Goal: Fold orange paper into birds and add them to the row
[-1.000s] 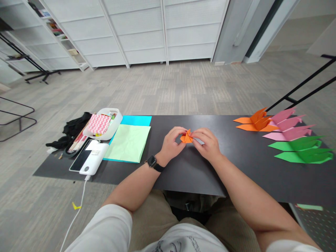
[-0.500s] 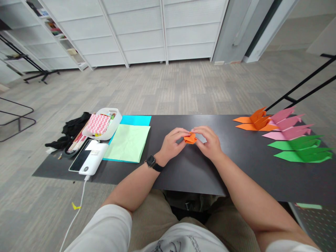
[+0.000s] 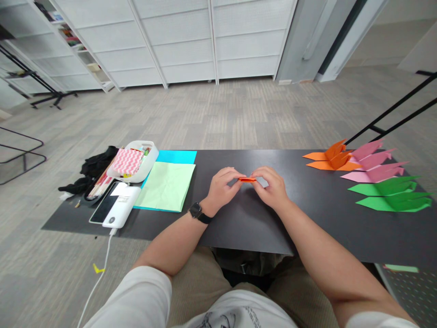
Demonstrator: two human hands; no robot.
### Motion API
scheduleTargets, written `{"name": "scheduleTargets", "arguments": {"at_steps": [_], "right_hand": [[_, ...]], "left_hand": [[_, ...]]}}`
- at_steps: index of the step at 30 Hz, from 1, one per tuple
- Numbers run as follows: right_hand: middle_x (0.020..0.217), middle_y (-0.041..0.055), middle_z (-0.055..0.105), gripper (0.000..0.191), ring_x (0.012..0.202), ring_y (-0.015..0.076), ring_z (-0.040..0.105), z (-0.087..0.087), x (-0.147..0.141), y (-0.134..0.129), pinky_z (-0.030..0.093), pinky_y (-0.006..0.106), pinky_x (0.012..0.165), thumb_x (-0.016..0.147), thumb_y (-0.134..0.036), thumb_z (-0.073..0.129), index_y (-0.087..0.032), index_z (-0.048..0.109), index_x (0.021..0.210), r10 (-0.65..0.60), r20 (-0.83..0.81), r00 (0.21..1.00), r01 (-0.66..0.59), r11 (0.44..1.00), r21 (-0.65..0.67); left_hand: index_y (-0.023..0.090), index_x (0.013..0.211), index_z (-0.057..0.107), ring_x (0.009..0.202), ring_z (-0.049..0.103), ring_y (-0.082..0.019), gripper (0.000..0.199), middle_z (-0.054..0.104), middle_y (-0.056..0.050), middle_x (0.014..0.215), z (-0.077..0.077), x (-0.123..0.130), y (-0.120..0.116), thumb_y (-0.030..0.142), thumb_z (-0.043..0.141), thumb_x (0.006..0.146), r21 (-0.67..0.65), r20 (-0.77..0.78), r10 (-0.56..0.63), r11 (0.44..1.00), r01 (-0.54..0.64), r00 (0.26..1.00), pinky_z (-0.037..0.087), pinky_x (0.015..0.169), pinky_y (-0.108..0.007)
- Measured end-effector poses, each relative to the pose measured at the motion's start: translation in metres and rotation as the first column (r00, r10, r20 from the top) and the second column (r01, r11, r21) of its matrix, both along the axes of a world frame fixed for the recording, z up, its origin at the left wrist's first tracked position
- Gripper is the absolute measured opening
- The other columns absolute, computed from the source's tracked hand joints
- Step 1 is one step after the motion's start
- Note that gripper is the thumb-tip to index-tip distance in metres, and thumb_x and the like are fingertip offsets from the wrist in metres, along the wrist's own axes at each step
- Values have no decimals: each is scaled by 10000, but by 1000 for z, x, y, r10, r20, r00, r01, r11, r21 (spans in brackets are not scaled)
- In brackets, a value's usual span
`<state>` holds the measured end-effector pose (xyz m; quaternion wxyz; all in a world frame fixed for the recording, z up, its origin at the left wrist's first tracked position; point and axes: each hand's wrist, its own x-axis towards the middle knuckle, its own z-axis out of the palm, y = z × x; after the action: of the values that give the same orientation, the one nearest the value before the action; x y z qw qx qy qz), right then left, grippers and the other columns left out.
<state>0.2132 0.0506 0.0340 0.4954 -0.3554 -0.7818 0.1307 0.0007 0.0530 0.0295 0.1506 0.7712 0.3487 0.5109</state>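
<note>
A small piece of folded orange paper (image 3: 247, 180) is held up above the dark table, seen nearly edge-on as a thin strip. My left hand (image 3: 223, 190) pinches its left end between thumb and fingers; a black watch is on that wrist. At the right end, the thumb and fingertips of my right hand (image 3: 272, 187) close on the same paper. Over on the right of the table stand folded paper cranes: orange ones (image 3: 329, 159), pink ones (image 3: 375, 164) and green ones (image 3: 392, 200).
Left of my hands lie light green paper sheets (image 3: 167, 187) over blue paper (image 3: 179, 156). Beyond them are a white box (image 3: 150, 159) with a pink zigzag item, a phone (image 3: 102, 207), a white power bank (image 3: 121, 205) with a cable, and a black cloth (image 3: 99, 164). The dark table (image 3: 235, 228) has its near edge at my lap.
The folded orange paper has tipped from showing a broad face to a thin, flat strip. Both hands stay in about the same place, still pinching it.
</note>
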Motion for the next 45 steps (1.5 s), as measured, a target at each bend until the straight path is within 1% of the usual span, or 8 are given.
{"name": "scheduleTargets", "arguments": {"at_steps": [8,15,21,26,29,33,37,45], "right_hand": [[900,26,761,127,837,229,725,1,-2,-3,574,398,798,994,-363,657,-275,654,902,-11,-51,999,2,984,-177],[806,-3,691,247,743,181,652,-10,-5,2,563,350,741,949,-476,727,-254,658,867,6,-251,968,-106,916,-386],[733,-36,610,383,650,143,568,-20,-7,8,530,293,630,900,-591,774,-246,623,836,11,-377,926,-219,830,-513],[806,0,681,287,742,185,653,-16,-4,7,590,348,719,956,-531,728,-262,662,882,-2,-304,953,-130,901,-413],[980,48,746,126,942,231,717,-6,-1,4,603,432,900,997,-392,689,-279,725,954,21,-164,986,-54,978,-200],[1049,58,750,93,1005,247,729,-1,5,3,607,458,926,994,-283,673,-309,762,990,-4,-4,1000,4,998,-63],[1063,51,751,154,1003,234,737,-9,12,9,618,416,896,989,-212,649,-308,769,1000,22,105,994,-16,999,-51],[1114,61,745,234,1037,231,733,-30,21,22,617,401,916,937,-126,616,-274,766,1039,91,249,964,-61,991,-123]], "left_hand": [[210,835,673,817,695,-171,332,747,-37,875,6,0,-5,483,697,1020,-148,47,-20,989,27,999,573,794,-335],[197,817,667,798,671,-160,385,720,-14,848,-2,-1,1,533,708,999,-340,184,-61,932,122,981,572,789,-313],[182,999,712,873,733,-175,339,778,-54,970,-11,2,5,517,755,967,-439,286,-119,866,241,951,621,835,-325],[192,1021,717,898,749,-181,224,787,-61,977,-7,1,4,392,791,955,-359,255,-84,917,175,963,630,888,-358],[216,922,743,966,736,-198,71,780,-54,995,0,-3,3,263,791,945,-156,115,-9,987,27,993,607,950,-408],[227,863,741,984,726,-183,135,757,-43,1016,-1,-9,5,117,729,941,34,-6,32,999,-32,999,604,916,-379],[216,914,730,1019,736,-164,179,758,-41,1064,-13,-11,12,46,679,937,-3,-102,-37,999,36,994,609,909,-326],[213,1085,769,1135,729,-190,282,764,-60,1207,-27,-11,21,38,583,965,-172,-278,-127,982,80,952,598,1048,-377]]}}
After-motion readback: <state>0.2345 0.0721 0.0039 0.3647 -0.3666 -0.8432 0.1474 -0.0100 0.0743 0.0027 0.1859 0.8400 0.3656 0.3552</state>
